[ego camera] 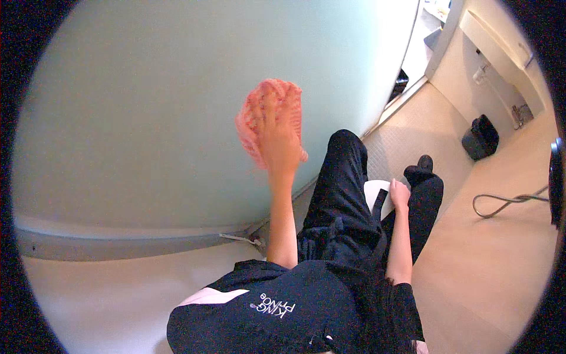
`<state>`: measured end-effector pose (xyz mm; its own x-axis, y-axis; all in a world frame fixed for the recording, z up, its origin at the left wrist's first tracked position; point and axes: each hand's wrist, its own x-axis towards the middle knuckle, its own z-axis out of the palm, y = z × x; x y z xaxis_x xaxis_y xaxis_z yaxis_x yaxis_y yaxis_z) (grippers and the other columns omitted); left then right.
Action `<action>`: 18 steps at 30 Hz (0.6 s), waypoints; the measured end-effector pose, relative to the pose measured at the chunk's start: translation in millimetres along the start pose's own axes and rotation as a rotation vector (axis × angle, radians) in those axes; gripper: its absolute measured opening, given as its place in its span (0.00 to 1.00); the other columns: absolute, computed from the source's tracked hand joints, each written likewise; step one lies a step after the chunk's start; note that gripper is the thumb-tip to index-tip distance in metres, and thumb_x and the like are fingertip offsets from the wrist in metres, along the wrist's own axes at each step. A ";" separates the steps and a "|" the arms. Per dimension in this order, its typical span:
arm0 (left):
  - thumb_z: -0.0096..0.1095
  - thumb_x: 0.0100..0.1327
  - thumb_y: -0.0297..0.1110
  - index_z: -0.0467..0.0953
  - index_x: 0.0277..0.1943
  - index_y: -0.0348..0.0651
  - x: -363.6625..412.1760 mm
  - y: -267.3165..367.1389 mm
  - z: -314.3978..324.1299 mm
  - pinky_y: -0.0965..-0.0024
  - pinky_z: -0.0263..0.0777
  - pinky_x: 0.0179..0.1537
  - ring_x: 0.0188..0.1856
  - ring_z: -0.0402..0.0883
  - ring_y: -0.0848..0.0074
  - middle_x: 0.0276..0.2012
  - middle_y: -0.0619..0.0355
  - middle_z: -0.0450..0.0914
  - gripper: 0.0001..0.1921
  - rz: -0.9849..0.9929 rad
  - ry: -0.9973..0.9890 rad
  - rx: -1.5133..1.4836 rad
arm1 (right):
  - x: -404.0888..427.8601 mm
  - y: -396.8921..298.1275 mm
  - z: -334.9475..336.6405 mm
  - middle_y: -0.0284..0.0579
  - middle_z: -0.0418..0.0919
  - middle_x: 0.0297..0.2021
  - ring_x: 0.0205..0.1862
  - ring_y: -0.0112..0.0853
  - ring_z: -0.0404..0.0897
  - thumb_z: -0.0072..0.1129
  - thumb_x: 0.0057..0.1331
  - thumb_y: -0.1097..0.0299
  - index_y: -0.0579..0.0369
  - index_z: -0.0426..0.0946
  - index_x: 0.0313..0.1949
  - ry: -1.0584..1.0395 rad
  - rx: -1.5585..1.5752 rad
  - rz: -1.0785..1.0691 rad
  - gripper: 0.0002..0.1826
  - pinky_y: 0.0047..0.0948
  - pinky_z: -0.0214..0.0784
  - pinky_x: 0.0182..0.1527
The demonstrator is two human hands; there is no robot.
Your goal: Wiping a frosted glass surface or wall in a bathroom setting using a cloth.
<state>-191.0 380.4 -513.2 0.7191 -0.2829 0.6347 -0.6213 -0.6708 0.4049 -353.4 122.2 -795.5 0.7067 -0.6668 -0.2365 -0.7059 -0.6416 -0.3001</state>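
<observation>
My left hand (279, 137) is spread over a pink cloth (250, 128), holding it against a large pale frosted panel (154, 110). The hand looks slightly blurred, and the cloth bunches out past the fingers on both sides. Down between my legs, my right hand (400, 194) grips the edge of a white object (373, 191) that has a black strip on it. My legs partly hide this object, so I cannot tell what it is.
A bent knee (347, 150) is close to the panel. On the textured floor (389, 141) ahead stands a black container (479, 139). A metal hose (486, 214) loops at the right, and a ledge (499, 53) juts from the wall. Beyond the panel is an opening (415, 53).
</observation>
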 end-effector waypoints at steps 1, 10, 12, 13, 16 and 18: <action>0.43 0.54 0.35 0.58 0.57 0.58 -0.2 -1.4 -4.8 0.46 0.30 0.58 0.63 0.40 0.57 0.62 0.57 0.47 0.24 0.009 0.031 0.036 | -1.8 -2.2 -3.0 0.52 0.75 0.33 0.36 0.47 0.74 0.27 0.62 0.54 0.56 0.75 0.32 -0.004 0.001 0.005 0.25 0.45 0.63 0.41; 0.42 0.55 0.38 0.62 0.55 0.51 19.0 -20.3 -34.8 0.51 0.30 0.60 0.63 0.44 0.59 0.60 0.55 0.51 0.23 0.028 0.219 0.480 | 2.9 2.2 -3.7 0.54 0.75 0.33 0.36 0.46 0.74 0.28 0.61 0.54 0.56 0.75 0.32 0.057 0.040 -0.001 0.25 0.46 0.63 0.40; 0.44 0.53 0.34 0.62 0.55 0.55 32.2 10.7 -41.8 0.50 0.30 0.59 0.63 0.42 0.57 0.61 0.57 0.50 0.23 -0.077 -0.243 0.575 | 4.4 10.3 3.9 0.54 0.75 0.33 0.36 0.46 0.74 0.27 0.61 0.54 0.57 0.75 0.31 0.032 0.017 0.028 0.25 0.45 0.63 0.40; 0.46 0.51 0.31 0.62 0.55 0.58 35.3 26.0 -45.7 0.48 0.31 0.58 0.63 0.40 0.56 0.61 0.60 0.49 0.25 -0.184 -0.705 0.659 | 3.6 11.5 2.2 0.55 0.75 0.33 0.36 0.46 0.74 0.27 0.61 0.54 0.58 0.75 0.31 0.006 -0.003 0.048 0.26 0.45 0.63 0.41; 0.56 0.49 0.47 0.64 0.53 0.52 -4.6 -7.4 -16.6 0.64 0.40 0.60 0.62 0.47 0.72 0.59 0.54 0.56 0.27 0.341 -0.185 0.741 | 1.1 0.1 2.9 0.54 0.75 0.32 0.35 0.47 0.74 0.27 0.62 0.54 0.60 0.75 0.30 0.034 0.000 -0.015 0.26 0.44 0.63 0.41; 0.54 0.49 0.44 0.65 0.53 0.53 -11.1 -14.9 -7.2 0.61 0.38 0.60 0.63 0.46 0.70 0.59 0.55 0.55 0.26 0.343 -0.121 0.565 | -0.4 -2.8 5.8 0.54 0.75 0.31 0.35 0.47 0.74 0.28 0.62 0.55 0.60 0.75 0.29 0.051 0.003 -0.008 0.26 0.46 0.63 0.40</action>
<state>-192.0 398.5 -521.5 0.5605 -0.5965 0.5745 -0.5857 -0.7760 -0.2343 -351.4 126.4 -800.0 0.7087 -0.6804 -0.1867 -0.7002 -0.6457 -0.3047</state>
